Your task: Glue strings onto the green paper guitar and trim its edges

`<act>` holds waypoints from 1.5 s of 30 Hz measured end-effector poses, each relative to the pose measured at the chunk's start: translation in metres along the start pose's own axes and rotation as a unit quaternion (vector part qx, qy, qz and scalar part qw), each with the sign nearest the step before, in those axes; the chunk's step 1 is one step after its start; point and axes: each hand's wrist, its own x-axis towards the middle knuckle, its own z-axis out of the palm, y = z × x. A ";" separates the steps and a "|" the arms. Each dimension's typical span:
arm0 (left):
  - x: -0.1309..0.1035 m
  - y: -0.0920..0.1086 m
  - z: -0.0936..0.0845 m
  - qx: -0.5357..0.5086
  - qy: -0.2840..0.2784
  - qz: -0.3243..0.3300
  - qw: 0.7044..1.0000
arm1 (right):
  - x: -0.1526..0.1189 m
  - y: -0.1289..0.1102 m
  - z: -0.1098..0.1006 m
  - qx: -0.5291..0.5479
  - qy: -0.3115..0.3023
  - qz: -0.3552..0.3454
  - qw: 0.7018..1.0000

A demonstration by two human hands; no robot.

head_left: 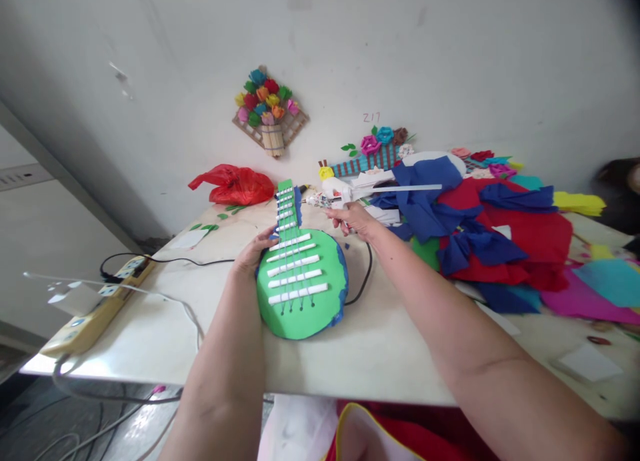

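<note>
A green paper lute [305, 314] with white rolled-paper bars, thin strings and a blue edge is tilted up over the table. My left hand [254, 249] grips its left side where the neck meets the round body. In my right hand [354, 220] is a white patterned glue gun [341, 192], its nozzle pointing left beside the upper neck. A long translucent glue stick [413, 188] sticks out of the gun's back. From below that hand a black cord [369, 274] curves behind the lute.
A red plastic bag [240, 185] lies near the wall. Blue cloth-like sheets [430, 208] and red ones [545, 228] heap up on the right. At the left edge sits a power strip [95, 314] with cables. A paper-flower basket [273, 140] hangs on the wall.
</note>
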 end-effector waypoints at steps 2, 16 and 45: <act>0.000 0.000 -0.001 0.001 -0.003 0.000 1.000 | -0.001 -0.002 0.001 -0.007 0.004 0.011 1.000; 0.000 -0.001 0.000 0.004 -0.016 0.006 1.000 | 0.000 0.000 0.006 -0.039 0.004 0.026 0.999; -0.002 0.001 0.006 0.003 -0.015 -0.001 1.000 | 0.001 0.001 0.011 -0.042 0.037 0.024 0.998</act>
